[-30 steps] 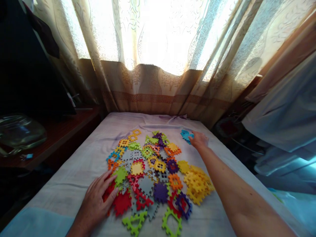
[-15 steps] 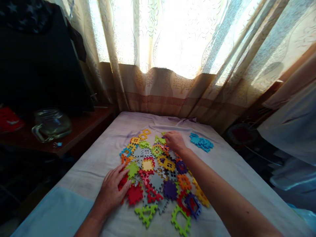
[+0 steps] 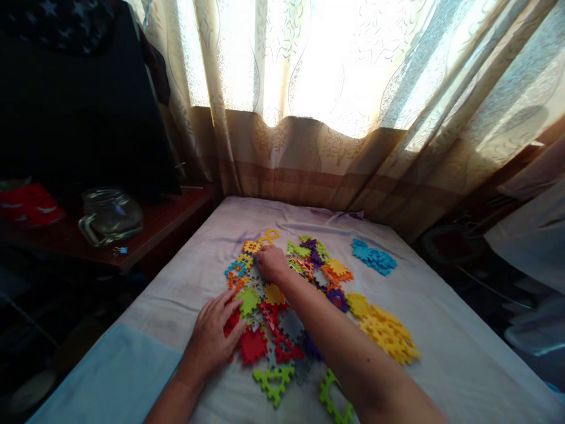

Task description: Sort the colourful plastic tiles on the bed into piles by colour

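pieces: flat, notched, many colours, mid-bed
left hand: loosely open, touching pieces
right hand: at far-left pieces, grip unclear
jug: left, clear
right forearm: hides some pieces

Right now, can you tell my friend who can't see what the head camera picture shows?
Two hands touch a heap of colorful toothed pieces on a bed. Blue pieces and yellow pieces lie in piles at the right. Behind hangs a bright curtain.
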### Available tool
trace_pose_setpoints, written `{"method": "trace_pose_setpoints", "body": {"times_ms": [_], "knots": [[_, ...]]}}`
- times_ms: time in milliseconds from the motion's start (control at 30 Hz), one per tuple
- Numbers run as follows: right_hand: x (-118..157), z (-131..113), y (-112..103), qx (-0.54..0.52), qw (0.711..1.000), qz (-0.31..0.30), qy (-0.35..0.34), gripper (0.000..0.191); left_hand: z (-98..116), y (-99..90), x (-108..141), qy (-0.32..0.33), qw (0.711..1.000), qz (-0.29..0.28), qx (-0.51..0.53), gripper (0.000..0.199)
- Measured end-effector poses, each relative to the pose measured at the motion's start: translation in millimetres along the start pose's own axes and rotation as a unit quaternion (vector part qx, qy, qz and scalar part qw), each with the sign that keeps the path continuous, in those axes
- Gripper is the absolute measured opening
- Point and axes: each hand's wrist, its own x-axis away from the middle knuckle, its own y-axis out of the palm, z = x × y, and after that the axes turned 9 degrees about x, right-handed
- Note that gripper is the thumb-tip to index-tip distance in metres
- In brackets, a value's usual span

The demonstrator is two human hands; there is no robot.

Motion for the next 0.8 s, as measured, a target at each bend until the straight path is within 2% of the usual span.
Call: {"method": "trace_pose_setpoints", "body": {"times_ms": [233, 433, 500, 633, 800], "knots": [[-0.7, 5.7, -1.8, 0.001, 0.999, 0.034, -0.021, 0.027, 1.0, -0.9, -0.1, 0.002, 1.0, -0.001, 0.0, 0.036], [23.2, 43.0, -11.1, -0.038, 0.995, 0.09, -0.009, 0.025, -1.3, -1.2, -1.1, 0.0, 1.0, -0.004, 0.002, 0.037], [35.1, 59.5, -11.7, -0.067, 0.993, 0.089, 0.043, 0.024, -2.8, -1.2, -1.7, 0.002, 1.0, -0.008, 0.001, 0.038], [62.2, 101.0, -4.5, -0.122, 0.963, 0.093, 0.221, 0.024, -6.4, 0.0, -2.1, 0.01, 1.0, -0.004, -0.005, 0.038], [94.3, 175.8, 11.4, -0.142, 0.913, 0.105, 0.369, 0.026, -12.9, 1.9, -2.3, 0.029, 0.999, 0.002, -0.015, 0.042]]}}
